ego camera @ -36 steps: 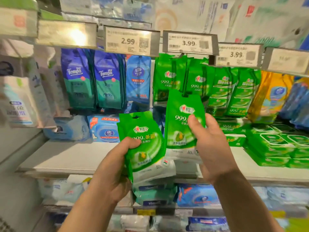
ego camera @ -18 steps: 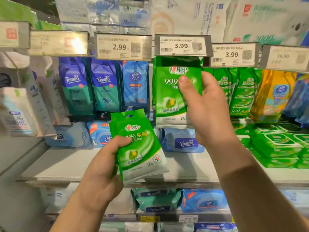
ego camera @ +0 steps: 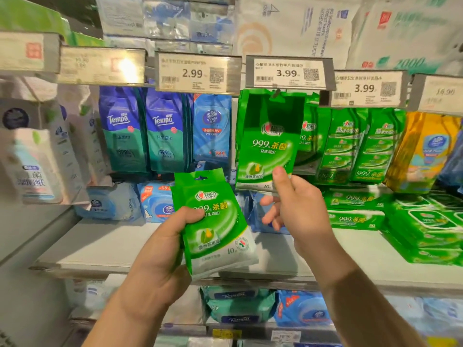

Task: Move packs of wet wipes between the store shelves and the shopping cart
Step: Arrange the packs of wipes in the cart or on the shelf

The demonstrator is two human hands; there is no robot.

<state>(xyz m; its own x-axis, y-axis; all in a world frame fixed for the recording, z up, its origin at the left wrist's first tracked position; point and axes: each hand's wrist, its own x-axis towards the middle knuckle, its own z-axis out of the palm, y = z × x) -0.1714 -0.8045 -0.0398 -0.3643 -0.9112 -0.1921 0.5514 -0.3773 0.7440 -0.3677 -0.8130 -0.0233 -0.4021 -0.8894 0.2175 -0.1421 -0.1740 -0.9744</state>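
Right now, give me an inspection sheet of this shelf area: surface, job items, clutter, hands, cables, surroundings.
Surface: pale shelf board, bare at front left.
Job's things: green wipes pack in left hand; second green pack hanging on hook under the 3.99 tag.
Clutter: blue Tempo packs, stacked green packs.
Hands: left hand grips its pack; right hand touches the hanging pack's lower edge, fingers spread.
Cables: nothing seen.
Surroundings: more wipes on the shelf below.
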